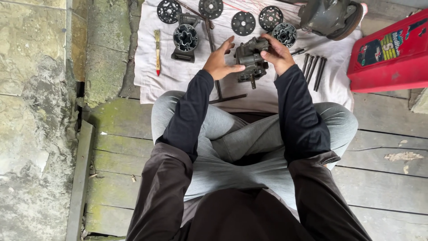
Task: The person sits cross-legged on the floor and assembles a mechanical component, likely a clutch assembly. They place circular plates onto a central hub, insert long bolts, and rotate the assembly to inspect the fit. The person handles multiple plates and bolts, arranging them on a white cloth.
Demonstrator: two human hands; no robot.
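1. Person is sat cross-legged on weathered grey wooden planks [383, 134], looking down at a white cloth sheet [178, 78] laid out with greasy parts.
2. The thing being worked on is a dark grey cast-metal assembly with a short shaft poking out of the bottom [250, 60]. It's held up just above the cloth, between both hands, roughly centre of the sheet.
3. Left hand [219, 62] is mostly spread: thumb pressed to the side of the assembly, fingers fanned out and up, so more steadying than gripping.
4. Right hand [277, 54] is wrapped around the top right of the assembly, fingers curled over it, a proper hold.
5. Looks well into teardown to me: four dark round perforated metal discs [243, 23] are lined up along the far edge, a ribbed cylindrical metal housing [185, 39] stands to the left, and four long dark bolts [313, 69] lie together on the right.
6. Also there: a wooden-handled paintbrush with a red tip [157, 51], a big grey metal housing [327, 15] top right, a red plastic can [392, 51] beside the cloth.
7. What's left seems to be this centre piece itself; it's not yet apart.
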